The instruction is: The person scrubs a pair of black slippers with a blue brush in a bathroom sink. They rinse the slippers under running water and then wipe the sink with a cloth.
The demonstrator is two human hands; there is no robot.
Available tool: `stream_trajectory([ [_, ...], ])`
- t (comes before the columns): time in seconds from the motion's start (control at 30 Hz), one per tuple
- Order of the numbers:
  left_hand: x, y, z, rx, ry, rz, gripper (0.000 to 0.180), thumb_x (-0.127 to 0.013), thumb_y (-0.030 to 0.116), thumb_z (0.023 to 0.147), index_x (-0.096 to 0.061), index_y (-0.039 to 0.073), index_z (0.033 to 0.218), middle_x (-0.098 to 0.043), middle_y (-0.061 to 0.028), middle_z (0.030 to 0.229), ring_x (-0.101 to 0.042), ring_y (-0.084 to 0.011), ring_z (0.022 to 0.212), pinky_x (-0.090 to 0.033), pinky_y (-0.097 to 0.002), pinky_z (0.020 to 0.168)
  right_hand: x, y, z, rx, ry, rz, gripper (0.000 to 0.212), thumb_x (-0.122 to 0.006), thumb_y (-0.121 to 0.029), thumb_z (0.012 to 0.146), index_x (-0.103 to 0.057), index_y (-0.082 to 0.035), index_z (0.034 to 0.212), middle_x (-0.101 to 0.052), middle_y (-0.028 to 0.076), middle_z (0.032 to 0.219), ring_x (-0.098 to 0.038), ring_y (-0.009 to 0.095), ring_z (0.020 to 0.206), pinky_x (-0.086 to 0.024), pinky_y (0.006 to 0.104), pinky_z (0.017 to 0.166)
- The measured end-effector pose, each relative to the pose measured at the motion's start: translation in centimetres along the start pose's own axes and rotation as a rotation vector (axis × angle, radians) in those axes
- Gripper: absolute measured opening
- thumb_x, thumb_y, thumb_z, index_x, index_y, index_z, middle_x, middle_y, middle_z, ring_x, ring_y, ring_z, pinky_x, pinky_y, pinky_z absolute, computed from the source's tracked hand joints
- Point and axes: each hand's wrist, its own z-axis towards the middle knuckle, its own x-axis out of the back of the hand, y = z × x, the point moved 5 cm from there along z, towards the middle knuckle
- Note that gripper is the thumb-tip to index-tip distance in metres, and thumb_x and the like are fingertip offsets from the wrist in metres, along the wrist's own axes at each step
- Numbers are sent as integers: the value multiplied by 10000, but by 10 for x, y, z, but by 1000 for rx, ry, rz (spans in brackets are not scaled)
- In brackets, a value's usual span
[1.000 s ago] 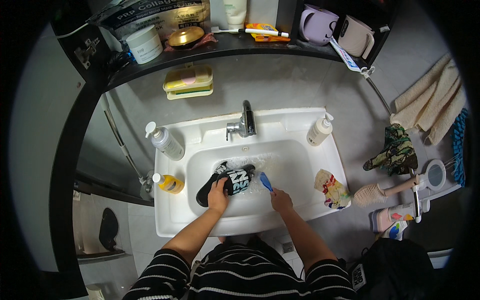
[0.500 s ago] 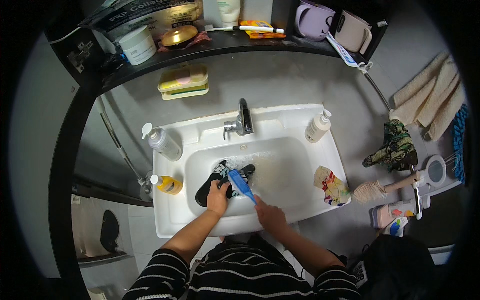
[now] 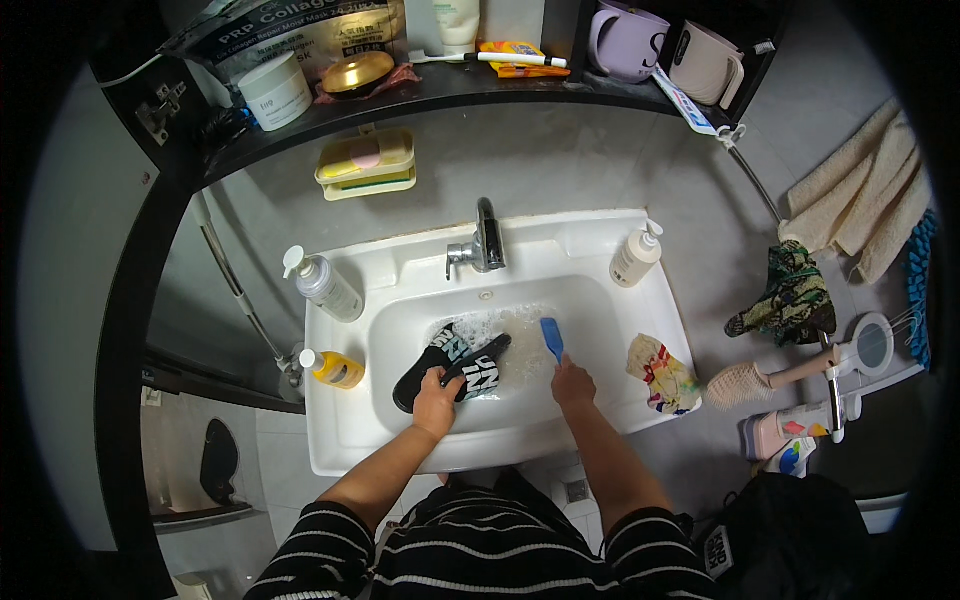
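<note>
A black slipper with white lettering on its strap lies tilted at the left of the basin, partly in sudsy water. My left hand is closed on its near side, covering some of it. To the right, my right hand grips the handle of a blue scrubbing brush. The brush head points away from me over the cloudy water, apart from the slipper. Its bristles do not show.
The white sink has a chrome faucet at its back. On its left rim stand a pump bottle and a yellow bottle. Another pump bottle and a crumpled patterned cloth are on the right. A crowded shelf hangs above.
My right hand has moved the brush off the slipper, to the right and slightly away from me. The slipper, held by my left hand, has turned to show more of its lettered strap.
</note>
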Motion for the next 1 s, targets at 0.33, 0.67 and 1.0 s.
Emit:
stream_trajectory([
  [0.33,2,-11,-5,-10,3,16,457,-582,-81,612,-624,117,1022,-471,-189,1125,-525,-380,981,-483,-405,800,40,-63,-111,505,-121,131,388,-457,-323,916,-510,-178,1271,-647,197,831,-610,413,761,-478,512,709],
  [0.67,-6,-24,-6,72,3,16,415,-594,-49,657,-629,130,1029,-474,-193,1115,-523,-378,981,-475,-416,818,-1,-46,-71,427,-94,49,419,-415,-364,925,-446,-236,1322,-650,191,817,-626,391,740,-491,516,707],
  [1.0,-73,-96,-30,707,-55,-455,373,-662,-27,627,-604,101,973,-559,-171,947,-575,-339,906,-470,-366,824,-24,-17,-36,321,-82,118,425,-395,-339,941,-470,-138,1308,-655,176,856,-624,374,799,-491,494,739],
])
